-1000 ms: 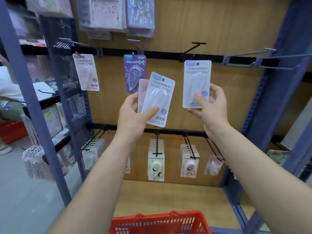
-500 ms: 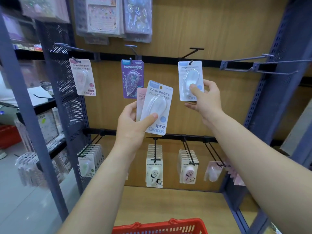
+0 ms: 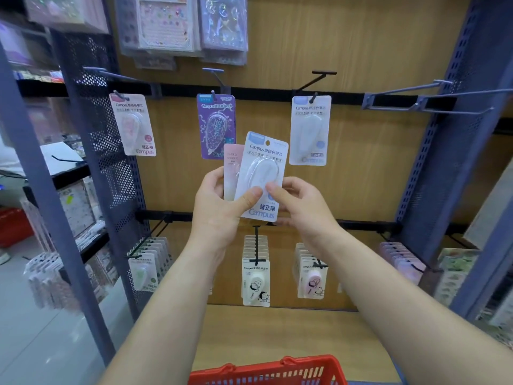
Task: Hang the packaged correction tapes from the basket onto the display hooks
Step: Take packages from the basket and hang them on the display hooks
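Note:
My left hand [image 3: 219, 207] grips two packaged correction tapes in front of the shelf: a white-and-blue pack [image 3: 262, 168] in front and a pink pack [image 3: 231, 168] behind it. My right hand [image 3: 302, 209] pinches the lower right of the white-and-blue pack, thumb on its face. On the upper rail hang three single packs: a pink-dot one [image 3: 133, 125], a purple one [image 3: 216, 125] and a blue-dot one [image 3: 310, 130] on its black hook [image 3: 315, 97]. The red basket [image 3: 266, 370] sits at the bottom edge.
Bare long hooks [image 3: 433, 98] stick out at the upper right. The lower rail carries full rows of tape packs [image 3: 256, 270]. Sticker sheets [image 3: 166, 23] hang above. A blue perforated upright [image 3: 91, 162] stands left, another upright [image 3: 444, 162] right.
My right hand let go of the blue-dot pack, which now hangs on its hook, and came down to the white-and-blue pack in my left hand.

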`<state>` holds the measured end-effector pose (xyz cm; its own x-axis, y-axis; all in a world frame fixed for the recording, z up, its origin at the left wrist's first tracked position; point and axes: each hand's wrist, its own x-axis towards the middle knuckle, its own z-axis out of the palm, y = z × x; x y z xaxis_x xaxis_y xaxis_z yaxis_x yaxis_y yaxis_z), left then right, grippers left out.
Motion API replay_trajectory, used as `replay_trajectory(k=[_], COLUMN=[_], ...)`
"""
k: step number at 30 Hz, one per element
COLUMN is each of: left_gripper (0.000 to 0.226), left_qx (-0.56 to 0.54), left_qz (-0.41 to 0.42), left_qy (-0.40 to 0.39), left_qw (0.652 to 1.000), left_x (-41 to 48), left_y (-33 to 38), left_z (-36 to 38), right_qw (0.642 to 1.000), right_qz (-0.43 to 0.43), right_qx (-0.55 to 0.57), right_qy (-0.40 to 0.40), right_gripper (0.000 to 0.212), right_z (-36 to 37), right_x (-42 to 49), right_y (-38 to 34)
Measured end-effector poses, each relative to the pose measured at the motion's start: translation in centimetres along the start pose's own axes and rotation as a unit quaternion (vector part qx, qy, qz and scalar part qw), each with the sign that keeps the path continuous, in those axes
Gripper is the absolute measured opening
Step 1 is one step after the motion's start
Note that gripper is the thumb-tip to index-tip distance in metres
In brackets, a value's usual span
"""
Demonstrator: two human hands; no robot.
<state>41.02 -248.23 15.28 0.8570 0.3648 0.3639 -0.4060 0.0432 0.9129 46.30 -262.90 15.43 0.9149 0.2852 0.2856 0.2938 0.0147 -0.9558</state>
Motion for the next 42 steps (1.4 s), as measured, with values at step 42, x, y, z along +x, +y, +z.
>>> replay_trajectory(k=[42], left_gripper=[0.038], left_qx=[0.141], left_qz=[-0.028], left_qy=[-0.034], left_qw=[0.989], left_x=[-1.0], left_y=[-2.2], left_z=[1.6], right_qw=[0.948], right_qz=[-0.073], right_qx=[-0.257], right_qy=[0.171], right_gripper=[0.017], right_z=[-8.9], right_x=[-2.3], right_y=[0.6])
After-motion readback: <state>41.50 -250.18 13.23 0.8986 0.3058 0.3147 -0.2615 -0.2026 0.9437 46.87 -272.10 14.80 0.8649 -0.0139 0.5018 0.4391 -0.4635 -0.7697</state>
